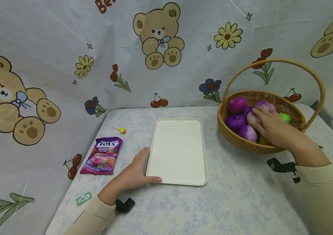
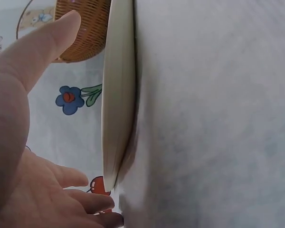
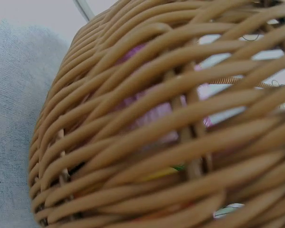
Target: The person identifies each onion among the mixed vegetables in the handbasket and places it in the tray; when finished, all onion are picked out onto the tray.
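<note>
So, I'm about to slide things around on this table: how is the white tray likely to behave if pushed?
The white tray will probably slide rather than roll, since it lies flat on the table. It looks stiff, judging by its straight, even edges. It is probably light for its size, being shallow with nothing on it.

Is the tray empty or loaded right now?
Empty: in the head view, the tray shows a bare white surface, with the left hand at its edge. The right hand is in the basket.
</note>
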A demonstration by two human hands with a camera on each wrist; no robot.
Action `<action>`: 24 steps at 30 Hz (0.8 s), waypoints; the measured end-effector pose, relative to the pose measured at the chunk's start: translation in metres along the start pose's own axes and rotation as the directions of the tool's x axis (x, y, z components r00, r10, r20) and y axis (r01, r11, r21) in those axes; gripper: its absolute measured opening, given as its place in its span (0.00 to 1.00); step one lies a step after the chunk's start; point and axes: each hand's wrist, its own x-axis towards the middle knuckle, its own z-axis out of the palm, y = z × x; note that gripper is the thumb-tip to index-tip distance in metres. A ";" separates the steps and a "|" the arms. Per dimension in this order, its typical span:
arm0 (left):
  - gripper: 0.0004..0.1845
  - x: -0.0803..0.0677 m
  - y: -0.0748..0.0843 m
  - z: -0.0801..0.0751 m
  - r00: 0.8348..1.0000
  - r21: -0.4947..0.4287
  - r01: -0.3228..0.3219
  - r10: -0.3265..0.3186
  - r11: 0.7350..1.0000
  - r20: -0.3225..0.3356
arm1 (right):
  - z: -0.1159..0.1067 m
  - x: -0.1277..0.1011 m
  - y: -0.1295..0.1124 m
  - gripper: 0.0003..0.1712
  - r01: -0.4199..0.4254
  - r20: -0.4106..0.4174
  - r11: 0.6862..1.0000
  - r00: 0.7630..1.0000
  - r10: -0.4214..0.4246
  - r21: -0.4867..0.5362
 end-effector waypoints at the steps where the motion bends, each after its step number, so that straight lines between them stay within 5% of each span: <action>1: 0.74 -0.001 0.000 0.000 1.000 0.003 0.001 -0.001 1.000 0.001 | 0.001 0.000 0.000 0.34 0.017 -0.014 1.000 1.000 -0.017 -0.017; 13: 0.77 -0.002 -0.004 0.004 0.994 0.051 -0.102 0.100 0.993 0.050 | 0.003 -0.003 -0.011 0.25 -0.002 -0.160 1.000 0.987 0.002 -0.004; 24: 0.76 -0.003 -0.008 0.006 0.999 0.039 -0.038 0.037 0.999 0.029 | 0.003 -0.005 -0.013 0.20 0.000 -0.258 1.000 0.966 0.001 0.004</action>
